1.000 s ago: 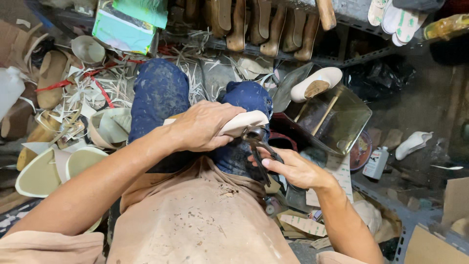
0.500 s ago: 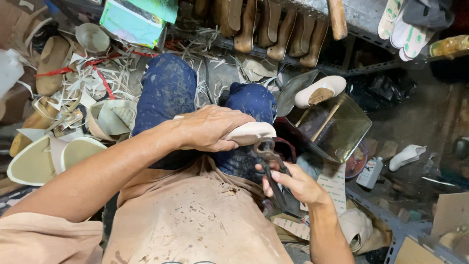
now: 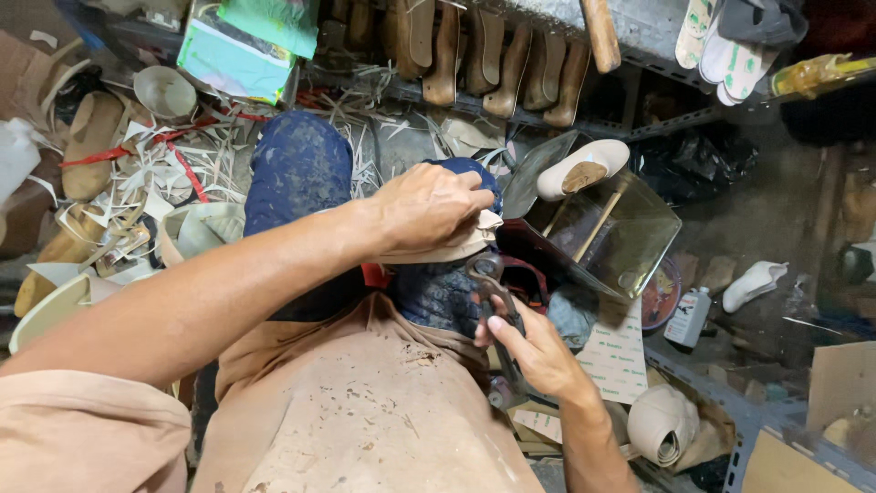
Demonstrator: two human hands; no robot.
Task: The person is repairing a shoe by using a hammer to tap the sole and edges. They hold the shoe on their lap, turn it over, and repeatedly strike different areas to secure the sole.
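Observation:
My left hand point(image 3: 429, 208) presses down on a cream shoe upper stretched over a last point(image 3: 456, 243), which rests on my right knee in blue trousers. My right hand point(image 3: 534, 347) grips dark metal lasting pincers point(image 3: 493, 297), whose jaws bite the lower edge of the cream shoe. A tan leather apron point(image 3: 365, 411) covers my lap below both hands.
A clear glass box point(image 3: 630, 233) with a cream shoe point(image 3: 584, 166) on its rim stands to the right. Wooden lasts point(image 3: 474, 50) hang on a rack at the top. Leather scraps and strips point(image 3: 155, 183) litter the left floor. A white bottle point(image 3: 686, 317) stands lower right.
The view has shifted slightly. My right hand with the pincers has moved in closer under the shoe edge; my left hand keeps its hold on the shoe.

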